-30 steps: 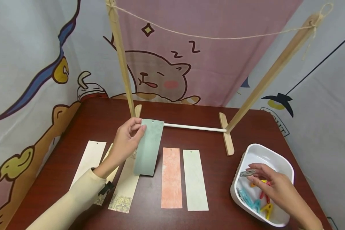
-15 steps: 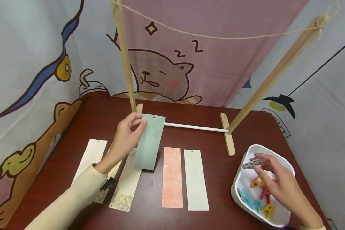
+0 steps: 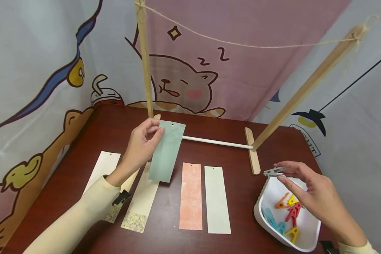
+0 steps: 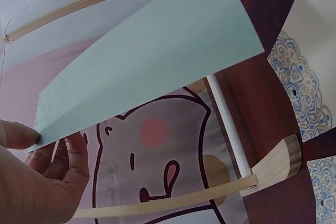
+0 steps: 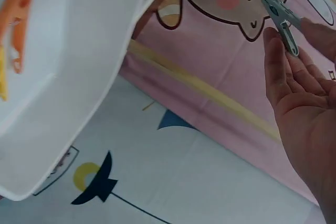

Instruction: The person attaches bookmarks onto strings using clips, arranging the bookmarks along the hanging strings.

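My left hand (image 3: pixel 143 146) pinches a green paper bookmark (image 3: pixel 167 151) by its upper left edge, near the punched hole. The bookmark hangs tilted above the table, overlapping a patterned cream one in the head view. In the left wrist view its plain green face (image 4: pixel 147 61) stretches away from my thumb and fingers. My right hand (image 3: pixel 314 194) pinches a grey-green clothespin (image 3: pixel 274 171) between thumb and fingertips, over the far left rim of the white basket (image 3: pixel 258 215). In the right wrist view the clothespin (image 5: pixel 282 22) points away from my fingers.
A twine line (image 3: pixel 241 45) sags between two wooden posts (image 3: pixel 308 88), joined low by a white rod (image 3: pixel 216 142). An orange bookmark (image 3: pixel 191 197), a pale green one (image 3: pixel 217 201) and several cream ones (image 3: pixel 139 208) lie on the table. Coloured clothespins (image 3: pixel 293 211) lie in the basket.
My right hand has lifted the clothespin from inside the basket up to its far rim. My left hand has raised the green bookmark slightly. The head view has shifted a little.
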### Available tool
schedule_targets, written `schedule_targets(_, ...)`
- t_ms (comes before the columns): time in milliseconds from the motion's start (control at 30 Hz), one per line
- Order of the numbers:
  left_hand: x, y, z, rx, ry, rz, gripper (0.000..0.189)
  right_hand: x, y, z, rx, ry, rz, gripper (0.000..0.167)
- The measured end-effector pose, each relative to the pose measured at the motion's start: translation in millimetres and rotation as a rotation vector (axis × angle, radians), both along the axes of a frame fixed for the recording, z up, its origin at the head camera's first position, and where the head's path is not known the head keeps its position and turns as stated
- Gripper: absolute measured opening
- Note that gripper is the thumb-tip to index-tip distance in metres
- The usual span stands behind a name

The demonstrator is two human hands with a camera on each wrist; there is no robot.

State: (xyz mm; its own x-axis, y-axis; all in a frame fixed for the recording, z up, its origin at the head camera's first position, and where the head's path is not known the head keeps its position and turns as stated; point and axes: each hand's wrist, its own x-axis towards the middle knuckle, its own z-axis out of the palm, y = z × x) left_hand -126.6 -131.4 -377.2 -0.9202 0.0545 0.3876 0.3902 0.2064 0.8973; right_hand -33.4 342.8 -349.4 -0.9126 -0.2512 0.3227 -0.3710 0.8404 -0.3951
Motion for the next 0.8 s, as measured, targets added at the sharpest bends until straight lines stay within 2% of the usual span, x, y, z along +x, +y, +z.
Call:
schedule_targets(100, -1.4, -0.4, 2.2, 0.001, 0.008, 0.003, 0.014, -5.8, -4, 5.9, -0.014, 0.024, 0.034, 0.057)
schedule_targets(233, -3.4, -0.6, 4.8, 0.012, 0.022, 0.003, 0.016, -16.9, -10, 14.2, -0.06, 0.108, 0.142, 0.055)
schedule_targets(367, -4.8, -0.9, 6.2, 0.016, 0.035, -0.003, 0.018, -25.6, -17, 23.1, -0.141, 0.146, 0.211, 0.061)
schedule_targets(533, -5.4, -2.3, 8.8, 0.014, 0.059, 0.004, 0.015, -32.8, -31, 36.0, -0.239, 0.126, 0.215, 0.079)
schedule_targets(800, -6.2, -1.1, 13.4, 0.013, 0.059, 0.007, 0.013, -43.0, -53, 56.9, -0.347, 0.099, 0.212, 0.067)
